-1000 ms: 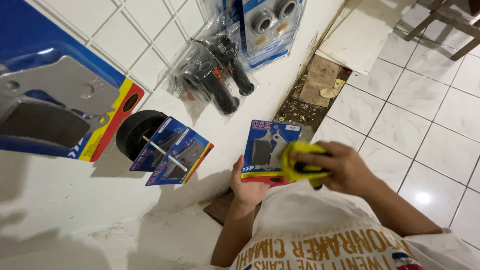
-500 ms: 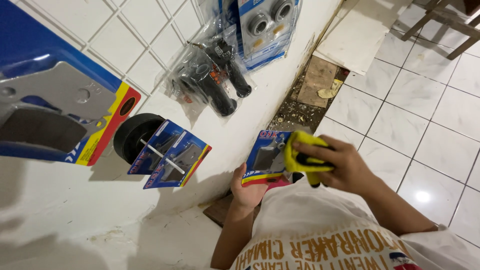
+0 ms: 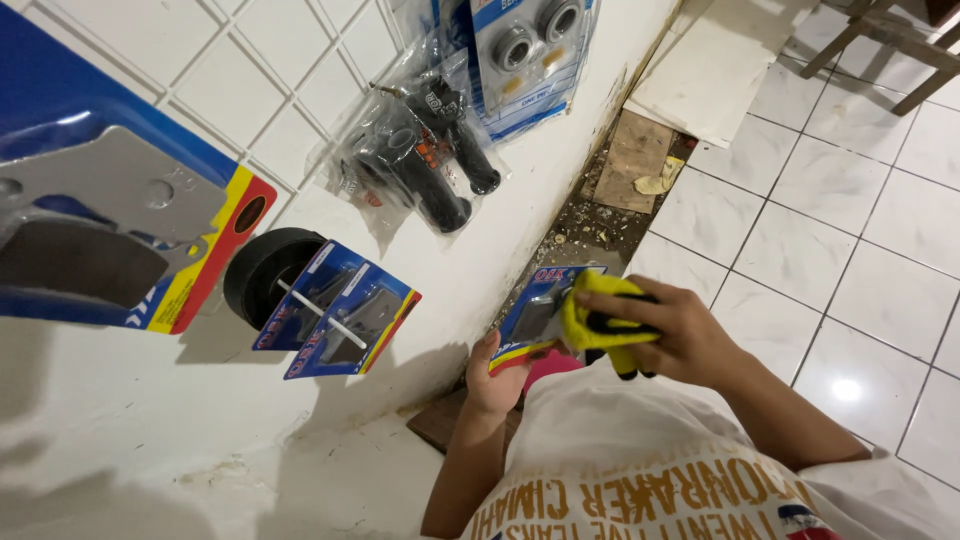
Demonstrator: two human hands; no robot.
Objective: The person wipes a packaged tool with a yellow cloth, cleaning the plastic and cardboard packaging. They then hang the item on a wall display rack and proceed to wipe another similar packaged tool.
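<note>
I saw my left hand (image 3: pixel 497 378) gripping a blue carded package (image 3: pixel 538 318) beside the white tiled wall (image 3: pixel 300 80); my right hand (image 3: pixel 672 335) closed around a yellow cloth (image 3: pixel 598 322) pressed against it, above the white floor tiles (image 3: pixel 800 250).

The right hand (image 3: pixel 690 335) and its yellow cloth (image 3: pixel 590 322) cover part of the blue card pack (image 3: pixel 535 318). The big blue pack (image 3: pixel 90 230) runs off the left edge. The bearing pack (image 3: pixel 530 50) is cut at the top.
</note>
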